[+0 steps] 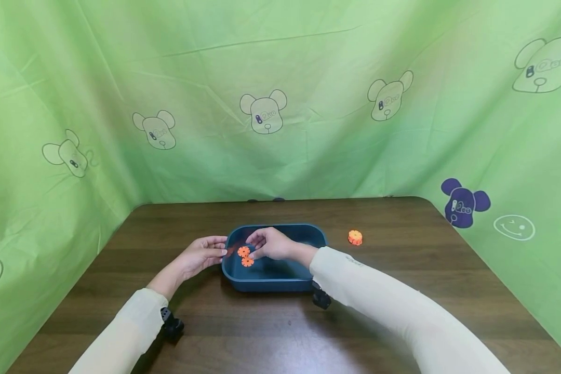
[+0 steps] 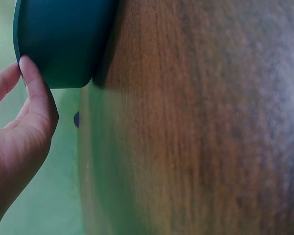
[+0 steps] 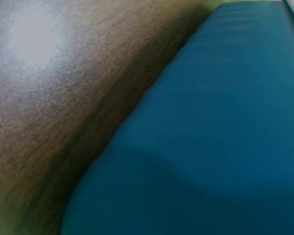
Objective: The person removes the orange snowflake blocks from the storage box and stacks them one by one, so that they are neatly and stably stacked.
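Observation:
A dark blue rectangular box (image 1: 274,285) with rounded corners stands on the table. At its left end my left hand (image 1: 200,255) holds the rim between thumb and fingers; the left wrist view shows the thumb (image 2: 35,81) against the wall. My right hand (image 1: 273,244) is reaching inside, over the left half of the box, its thumb and forefinger spread apart. Two orange notched discs, one farther back (image 1: 243,251) and one nearer (image 1: 247,261), appear beside the right thumb tip. Only the box's outer wall (image 3: 201,122) fills the right wrist view, with that hand hidden.
A small stack of orange notched discs (image 1: 355,237) sits on the wooden table (image 1: 262,332), right of the box. Green cloth (image 1: 318,156) with printed bear heads hangs around the back and sides. Dark wrist cameras are strapped under both sleeves.

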Tool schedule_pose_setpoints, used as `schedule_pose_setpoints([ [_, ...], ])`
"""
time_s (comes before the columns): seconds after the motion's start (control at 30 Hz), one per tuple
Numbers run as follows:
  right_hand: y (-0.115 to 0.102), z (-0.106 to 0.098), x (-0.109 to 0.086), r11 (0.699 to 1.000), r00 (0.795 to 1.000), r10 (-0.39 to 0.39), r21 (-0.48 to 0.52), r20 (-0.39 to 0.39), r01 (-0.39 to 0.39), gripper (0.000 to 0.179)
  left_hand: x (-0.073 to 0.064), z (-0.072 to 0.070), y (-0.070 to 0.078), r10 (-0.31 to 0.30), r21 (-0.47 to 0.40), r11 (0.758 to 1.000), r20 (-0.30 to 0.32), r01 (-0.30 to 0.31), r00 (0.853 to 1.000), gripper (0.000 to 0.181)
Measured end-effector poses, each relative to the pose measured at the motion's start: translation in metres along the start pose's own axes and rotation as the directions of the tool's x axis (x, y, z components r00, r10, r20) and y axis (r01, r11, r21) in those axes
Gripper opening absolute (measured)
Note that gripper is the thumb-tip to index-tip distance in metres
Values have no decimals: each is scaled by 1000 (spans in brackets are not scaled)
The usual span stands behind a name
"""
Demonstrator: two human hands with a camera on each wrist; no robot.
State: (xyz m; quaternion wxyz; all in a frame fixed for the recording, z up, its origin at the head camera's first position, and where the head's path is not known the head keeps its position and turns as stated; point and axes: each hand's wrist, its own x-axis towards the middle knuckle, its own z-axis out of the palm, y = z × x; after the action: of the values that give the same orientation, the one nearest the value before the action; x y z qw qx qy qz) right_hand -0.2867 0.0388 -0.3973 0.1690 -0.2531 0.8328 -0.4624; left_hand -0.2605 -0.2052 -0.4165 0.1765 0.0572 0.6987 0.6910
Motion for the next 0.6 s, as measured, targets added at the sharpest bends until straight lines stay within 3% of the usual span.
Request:
schedule_pose_setpoints([
  [0.6,2,7,2,990,988,81,-122,130,-65,34,-2,1,-1,-1,-9,1000,0,1,1000,50],
])
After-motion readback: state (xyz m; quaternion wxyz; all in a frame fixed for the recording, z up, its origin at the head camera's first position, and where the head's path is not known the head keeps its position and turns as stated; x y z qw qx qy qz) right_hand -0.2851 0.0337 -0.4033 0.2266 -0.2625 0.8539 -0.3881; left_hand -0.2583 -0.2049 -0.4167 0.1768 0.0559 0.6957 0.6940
